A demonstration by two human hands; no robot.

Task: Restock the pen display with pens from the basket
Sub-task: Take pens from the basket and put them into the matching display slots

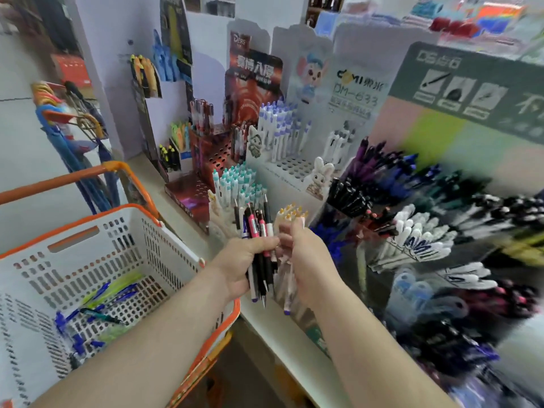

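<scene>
My left hand (245,262) grips a bundle of mixed pens (259,231), black, pink and white, upright above the shelf edge. My right hand (306,257) holds a second bunch of white pens with yellow tops (290,214), right beside the first bundle. Both hands hover in front of the pen display (282,169), whose white holed stand carries purple-tipped pens. The white basket with orange rim (164,240) stands at the lower left. Blue, green and yellow-green pens (97,310) lie on its bottom.
A teal-capped pen stand (235,181) sits just behind my hands, and a red stand (212,154) further back. Trays of black, blue and white pens (412,231) fill the blurred right side. Umbrellas (76,136) hang at the left. The white shelf edge (279,328) runs below my hands.
</scene>
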